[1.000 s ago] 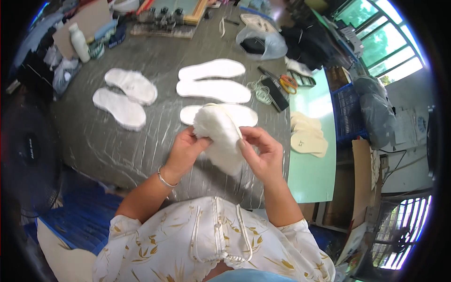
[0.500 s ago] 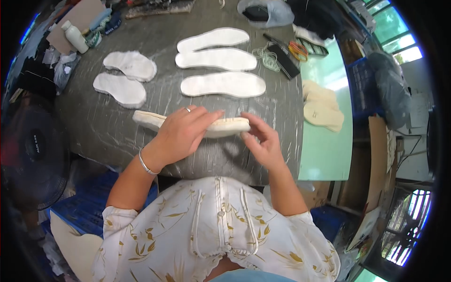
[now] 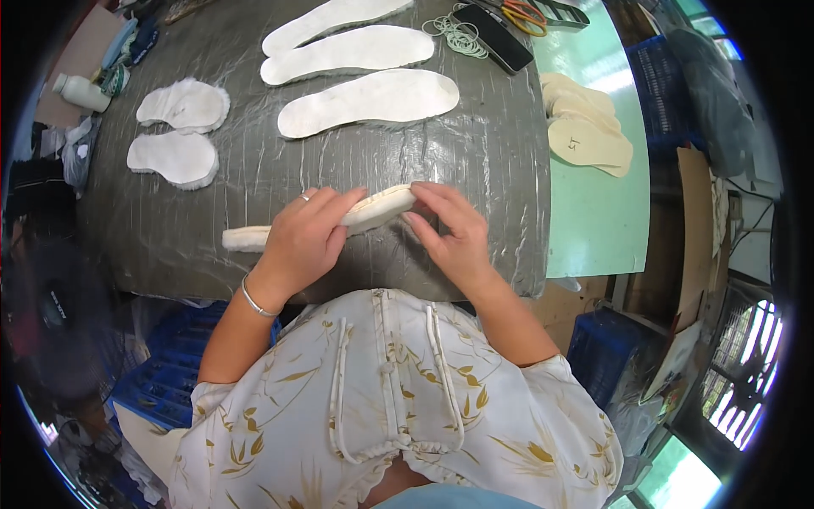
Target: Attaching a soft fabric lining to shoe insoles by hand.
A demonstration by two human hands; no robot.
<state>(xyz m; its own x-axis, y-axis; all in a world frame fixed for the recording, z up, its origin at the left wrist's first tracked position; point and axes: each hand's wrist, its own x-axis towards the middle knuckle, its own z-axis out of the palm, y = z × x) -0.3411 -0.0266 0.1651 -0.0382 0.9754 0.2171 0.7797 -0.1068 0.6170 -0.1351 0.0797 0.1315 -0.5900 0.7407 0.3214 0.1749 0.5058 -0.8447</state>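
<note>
Both my hands hold a thick cream-white insole [image 3: 379, 209], seen nearly edge-on, just above the near part of the dark table [image 3: 246, 161]. My left hand [image 3: 303, 236] is closed over its middle, and one end sticks out on the left. At the other end, my right hand [image 3: 451, 236] pinches the tip between thumb and fingers. The right end is tilted upward, and a seam or layer line runs along the edge. Farther off lie three long white insoles, the nearest insole [image 3: 369, 103] lying just beyond my hands.
Two short fluffy white insoles [image 3: 172, 159] lie at left, near a white bottle [image 3: 80, 91]. Pale rubber bands [image 3: 458, 36], a black flat slab [image 3: 496, 38] and orange-handled scissors [image 3: 523, 15] lie at far right. Cream insole pieces [image 3: 589, 146] rest on a green surface [image 3: 585, 237]. Blue crates [image 3: 161, 382] stand below.
The insole's right end has risen and tilted, with my right hand lifting with it. My view has shifted, so the table things appear higher in the picture.
</note>
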